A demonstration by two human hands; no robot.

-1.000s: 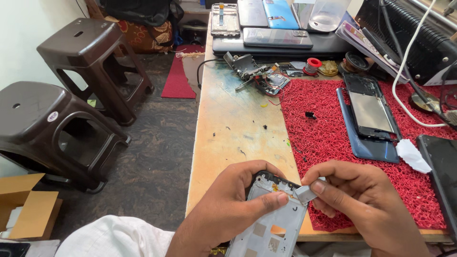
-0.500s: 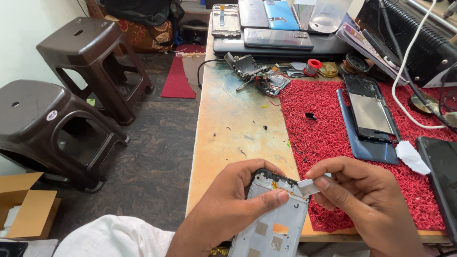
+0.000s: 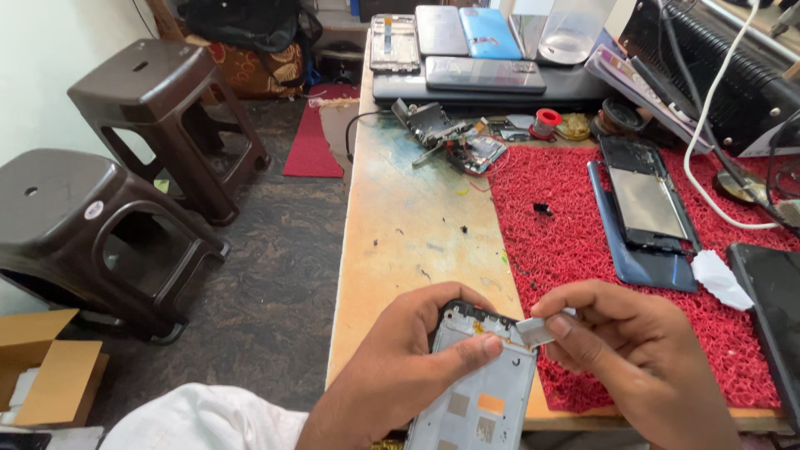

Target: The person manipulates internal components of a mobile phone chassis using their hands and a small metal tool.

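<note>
head view, looking down, close (one camera)

A worn, paint-stained wooden workbench point(image 3: 417, 225) carries a red bristly mat point(image 3: 575, 250) over its right side. On the mat lie an opened blue phone point(image 3: 646, 212) and a white wad point(image 3: 721, 279); loose circuit parts point(image 3: 450, 137) sit on bare wood behind.

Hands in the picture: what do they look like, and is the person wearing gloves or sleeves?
No gloves: both the left hand and the right hand are bare, with short, plain nails on the fingers. No rings, watch or bracelet show. Both forearms are uncovered as far as the picture reaches, so no sleeves are visible. White cloth, probably the person's clothing, lies below the left arm.
</note>
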